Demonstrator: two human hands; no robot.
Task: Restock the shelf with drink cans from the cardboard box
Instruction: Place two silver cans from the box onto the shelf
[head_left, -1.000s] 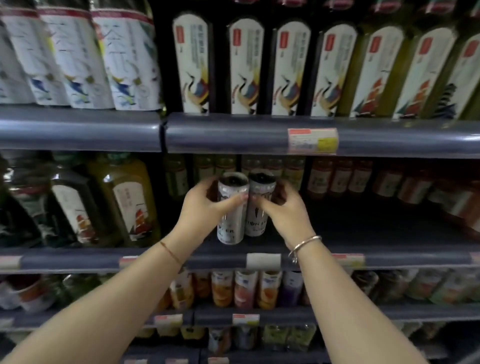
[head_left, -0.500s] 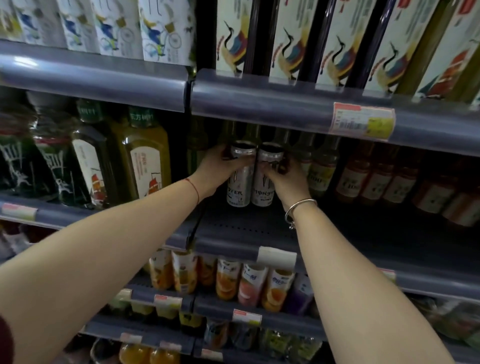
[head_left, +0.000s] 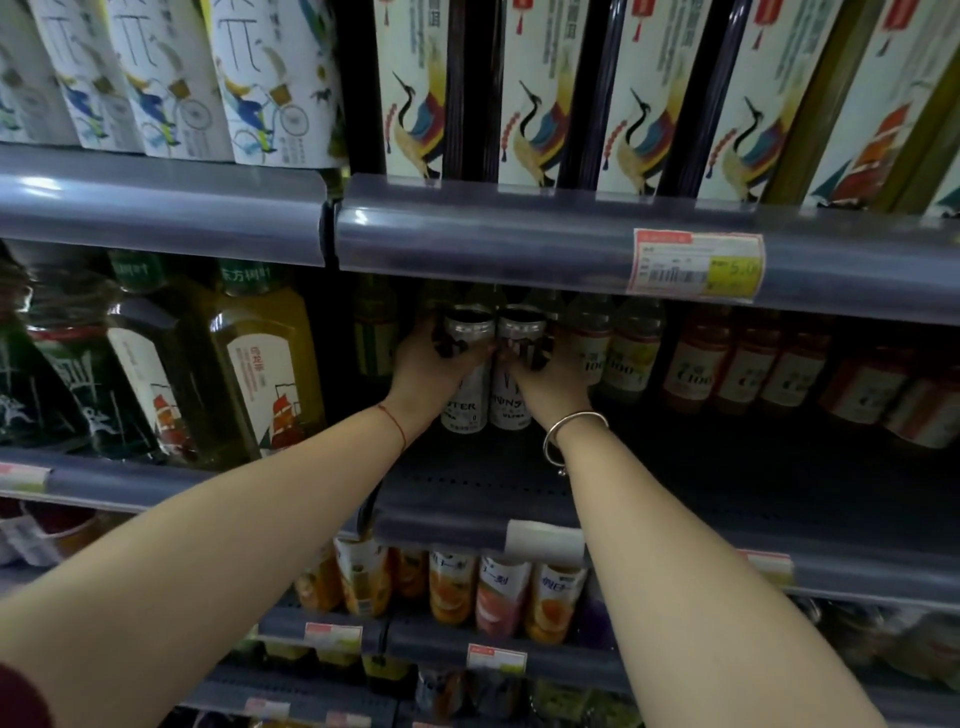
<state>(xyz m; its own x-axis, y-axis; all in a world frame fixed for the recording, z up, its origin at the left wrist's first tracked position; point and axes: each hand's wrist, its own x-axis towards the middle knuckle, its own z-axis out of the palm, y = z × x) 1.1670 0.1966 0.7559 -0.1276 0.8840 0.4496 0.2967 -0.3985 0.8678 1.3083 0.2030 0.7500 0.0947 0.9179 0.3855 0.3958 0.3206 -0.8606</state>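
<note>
Left hand (head_left: 431, 364) & right hand (head_left: 545, 379) are each wrapping a can, left can (head_left: 465, 384) touching right can (head_left: 514, 384), upright toward the back of the shelf (head_left: 675, 499). Front is sitting bare, so prob. plenty left; box not in view.

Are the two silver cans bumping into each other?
Touching. In the head view, the left can and the right can stand upright side by side on the shelf, their sides meeting with no dark gap between them.
</note>
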